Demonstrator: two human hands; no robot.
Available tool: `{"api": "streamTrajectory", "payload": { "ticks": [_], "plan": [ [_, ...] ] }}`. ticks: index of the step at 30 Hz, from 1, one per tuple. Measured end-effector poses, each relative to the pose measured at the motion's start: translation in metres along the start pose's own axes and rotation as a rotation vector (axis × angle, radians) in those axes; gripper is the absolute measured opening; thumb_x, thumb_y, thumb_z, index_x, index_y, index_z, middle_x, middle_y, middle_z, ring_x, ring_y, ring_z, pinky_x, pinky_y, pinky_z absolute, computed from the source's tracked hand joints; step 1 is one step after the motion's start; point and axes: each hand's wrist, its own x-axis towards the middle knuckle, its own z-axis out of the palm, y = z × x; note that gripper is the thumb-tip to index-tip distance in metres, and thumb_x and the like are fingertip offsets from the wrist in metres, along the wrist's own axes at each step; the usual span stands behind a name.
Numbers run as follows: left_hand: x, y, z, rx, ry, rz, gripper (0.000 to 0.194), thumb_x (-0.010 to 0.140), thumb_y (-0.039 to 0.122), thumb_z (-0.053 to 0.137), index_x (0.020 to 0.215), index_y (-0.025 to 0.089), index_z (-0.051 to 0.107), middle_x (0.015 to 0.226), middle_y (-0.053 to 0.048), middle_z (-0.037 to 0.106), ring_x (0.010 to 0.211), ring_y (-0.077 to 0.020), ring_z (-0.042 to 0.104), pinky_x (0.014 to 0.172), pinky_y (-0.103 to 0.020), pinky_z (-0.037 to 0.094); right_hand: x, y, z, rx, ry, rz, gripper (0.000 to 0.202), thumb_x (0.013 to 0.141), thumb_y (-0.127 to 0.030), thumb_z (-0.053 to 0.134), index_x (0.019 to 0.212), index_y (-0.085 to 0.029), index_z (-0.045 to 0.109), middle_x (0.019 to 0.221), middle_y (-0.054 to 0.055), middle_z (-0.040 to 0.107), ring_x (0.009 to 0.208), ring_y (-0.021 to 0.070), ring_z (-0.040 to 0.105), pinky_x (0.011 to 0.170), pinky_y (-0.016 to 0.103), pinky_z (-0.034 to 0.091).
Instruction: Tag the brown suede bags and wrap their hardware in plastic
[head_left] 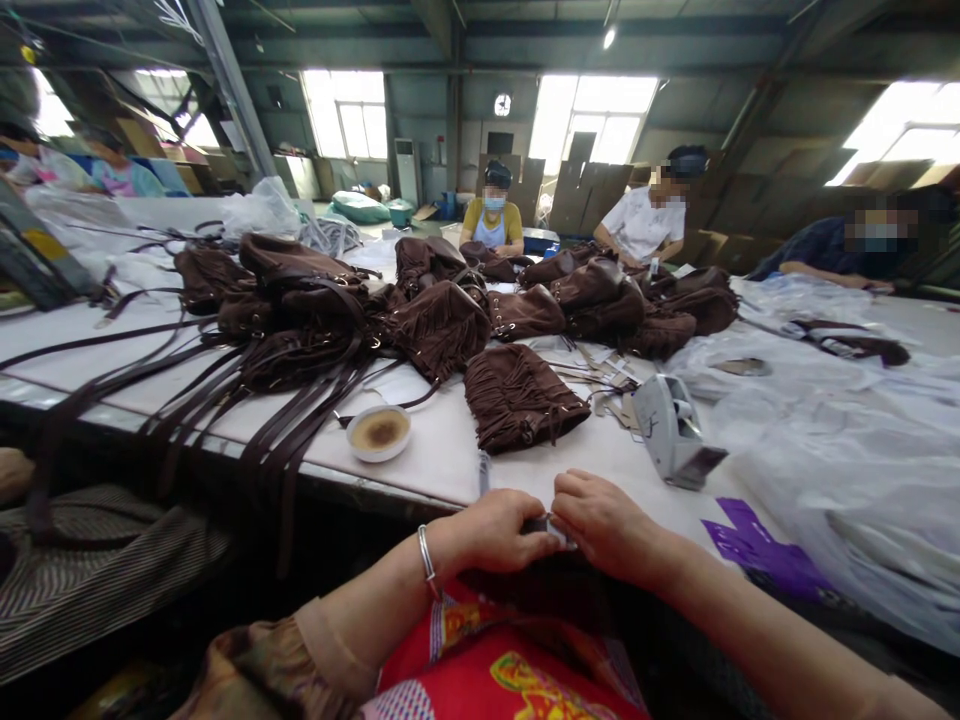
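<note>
My left hand point(506, 530), with a silver bangle at the wrist, is closed near the table's front edge, just above my lap. Its thumb and fingers pinch a small dark piece with a whitish bit point(559, 537) at its end; the kind cannot be made out. My right hand point(600, 525) meets it from the other side, fingers curled onto the same piece. Dark brown material point(532, 585) lies in shadow under both hands, mostly hidden. On the table just beyond them rests a brown fringed suede bag point(521, 398).
Several brown bags point(439, 325) with long straps point(277, 430) are heaped across the white table point(427, 470). A white bowl of tan paste point(379, 432), a grey tape dispenser point(671, 430) and clear plastic bags point(825, 430) stand nearer. Several co-workers sit around.
</note>
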Motion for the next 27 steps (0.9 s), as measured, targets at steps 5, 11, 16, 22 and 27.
{"api": "streamTrajectory", "payload": {
  "ticks": [5,11,16,22,27],
  "plan": [
    [0.002,-0.003,0.001,-0.097,-0.055,-0.081,0.031,0.085,0.044,0.058,0.075,0.016,0.066,0.067,-0.001,0.066,0.059,-0.0123,0.051,0.055,-0.023,0.035,-0.009,-0.009,0.007,-0.184,0.113,-0.059,0.014,0.086,-0.013,0.062,0.074,-0.018,0.058,0.078,0.005,0.056,0.073,0.0206,0.043,0.068,0.035,0.031],
    [0.006,0.005,0.0,-0.276,-0.022,-0.117,0.028,0.081,0.037,0.057,0.064,0.015,0.059,0.057,0.004,0.051,0.056,-0.0095,0.041,0.051,-0.022,0.03,-0.019,-0.015,0.005,-0.153,0.227,-0.01,0.024,0.096,-0.015,0.048,0.074,-0.019,0.058,0.074,0.005,0.052,0.071,0.0207,0.04,0.067,0.036,0.031],
    [0.005,0.007,-0.001,-0.485,-0.01,-0.232,0.028,0.076,0.041,0.061,0.065,0.015,0.057,0.056,0.006,0.044,0.054,-0.0084,0.035,0.05,-0.023,0.027,-0.026,-0.022,0.01,-0.121,0.24,0.003,0.015,0.097,-0.023,0.051,0.092,-0.015,0.063,0.085,0.008,0.057,0.079,0.0224,0.046,0.072,0.037,0.037],
    [0.008,0.006,-0.002,-0.961,0.034,-0.331,0.028,0.062,0.041,0.068,0.063,0.014,0.058,0.054,0.004,0.047,0.053,-0.0082,0.038,0.053,-0.024,0.029,-0.025,-0.018,0.015,-0.171,0.323,0.008,0.024,0.097,-0.014,0.047,0.114,-0.013,0.063,0.091,0.011,0.064,0.082,0.0239,0.05,0.074,0.039,0.04],
    [0.013,0.007,0.002,-1.004,0.099,-0.396,0.037,0.062,0.048,0.071,0.064,0.014,0.057,0.055,0.004,0.049,0.051,-0.0074,0.039,0.052,-0.023,0.029,-0.021,-0.015,0.015,-0.191,0.391,0.0,0.022,0.097,-0.014,0.047,0.11,-0.015,0.065,0.09,0.01,0.067,0.082,0.0228,0.054,0.075,0.039,0.042]
  ]
}}
